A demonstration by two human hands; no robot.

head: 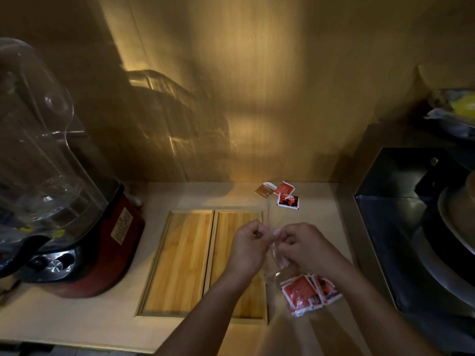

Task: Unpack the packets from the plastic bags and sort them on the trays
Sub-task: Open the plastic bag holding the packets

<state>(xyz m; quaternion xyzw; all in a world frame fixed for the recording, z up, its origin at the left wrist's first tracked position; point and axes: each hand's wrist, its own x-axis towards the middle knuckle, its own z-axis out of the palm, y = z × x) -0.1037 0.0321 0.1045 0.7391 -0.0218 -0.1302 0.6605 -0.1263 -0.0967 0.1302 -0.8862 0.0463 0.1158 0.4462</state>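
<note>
Two shallow wooden trays lie side by side on the counter, the left tray (177, 263) and the right tray (231, 219); both show only bare wood. My left hand (248, 246) and my right hand (302, 249) meet above the right tray's right edge, both pinching the top of a clear plastic bag (273, 255). The bag hangs down to the right, and its bottom holds several red and white packets (308, 292) resting on the counter. Three loose packets (279, 194), one brown and two red, lie near the back wall.
A blender (64, 191) with a clear cover and red base stands at the left. A black sink or stove area (401, 222) with a round metal pan borders the counter on the right. The wooden wall rises just behind.
</note>
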